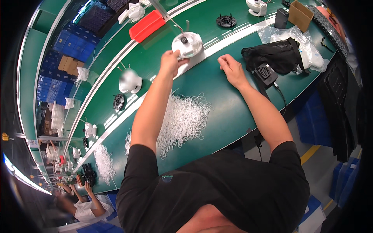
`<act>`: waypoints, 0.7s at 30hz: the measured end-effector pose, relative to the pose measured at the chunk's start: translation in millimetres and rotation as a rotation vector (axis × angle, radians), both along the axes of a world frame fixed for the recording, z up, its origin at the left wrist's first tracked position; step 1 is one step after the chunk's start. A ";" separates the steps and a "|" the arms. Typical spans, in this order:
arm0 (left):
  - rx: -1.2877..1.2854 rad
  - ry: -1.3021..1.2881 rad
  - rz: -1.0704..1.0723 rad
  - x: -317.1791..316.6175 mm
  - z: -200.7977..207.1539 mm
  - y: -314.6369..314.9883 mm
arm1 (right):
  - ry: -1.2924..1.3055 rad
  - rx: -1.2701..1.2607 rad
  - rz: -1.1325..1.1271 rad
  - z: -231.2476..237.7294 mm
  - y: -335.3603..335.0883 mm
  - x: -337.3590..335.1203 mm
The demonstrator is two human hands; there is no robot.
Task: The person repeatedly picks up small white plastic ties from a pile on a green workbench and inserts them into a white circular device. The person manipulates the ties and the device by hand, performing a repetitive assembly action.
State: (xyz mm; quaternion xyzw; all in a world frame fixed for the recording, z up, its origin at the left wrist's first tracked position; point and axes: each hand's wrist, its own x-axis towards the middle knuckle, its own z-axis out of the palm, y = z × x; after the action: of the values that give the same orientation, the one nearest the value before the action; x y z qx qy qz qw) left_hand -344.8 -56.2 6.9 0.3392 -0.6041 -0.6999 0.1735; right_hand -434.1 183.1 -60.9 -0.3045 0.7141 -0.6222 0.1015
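Note:
A white round housing (pixel 193 49) with a dark hub and thin wires rising from it sits on the green strip beyond the metal rail. My left hand (pixel 170 64) is at its near left edge, thumb and fingers closed about the rim. Over the bench to the right, my right hand (pixel 232 71) is held with its fingers curled in; whatever they may pinch is hidden. Below my left forearm lies a large heap of white loops (pixel 184 120), partly covered by that arm.
A red bin (pixel 147 26) stands beyond the housing. Another white unit (pixel 130 81) and black round parts (pixel 119 101), (pixel 226 21) line the strip. At right lie a black mesh bag (pixel 272 56), a black corded device (pixel 265 75) and a cardboard box (pixel 301 15). A co-worker (pixel 89 209) sits far left.

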 end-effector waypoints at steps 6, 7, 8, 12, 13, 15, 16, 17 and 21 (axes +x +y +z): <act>0.134 0.118 0.354 -23.5 -24.8 -44.8 | 0.049 0.085 0.125 7.8 -0.3 2.5; 0.110 0.123 0.413 -24.9 -24.5 -41.0 | 0.028 0.077 0.134 6.9 0.0 1.5; 0.164 0.042 0.430 -25.4 -18.3 -29.8 | 0.010 0.072 0.128 5.9 2.3 0.4; -0.575 -0.344 -0.333 25.5 2.5 32.0 | 0.028 0.087 0.136 2.3 3.4 -1.6; -0.788 -0.397 -0.569 42.9 0.7 39.1 | 0.037 0.097 0.145 1.2 2.5 -0.7; -0.843 -0.494 -0.673 70.2 15.9 70.7 | 0.079 0.109 0.141 1.7 -0.7 0.2; -0.867 -0.572 -0.677 78.1 20.2 81.5 | 0.103 0.117 0.143 1.9 -1.4 2.0; -0.907 -0.576 -0.688 80.7 17.3 86.0 | 0.103 0.132 0.140 2.1 -1.1 1.2; -0.990 -0.574 -0.702 84.8 12.0 97.8 | 0.109 0.149 0.132 2.1 0.5 1.4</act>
State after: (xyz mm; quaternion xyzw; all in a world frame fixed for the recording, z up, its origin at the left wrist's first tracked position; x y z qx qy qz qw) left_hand -260.0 41.6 18.9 0.1756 -0.9505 -0.2374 -0.0970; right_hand -432.7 183.6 -58.8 -0.3758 0.7411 -0.5420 0.1257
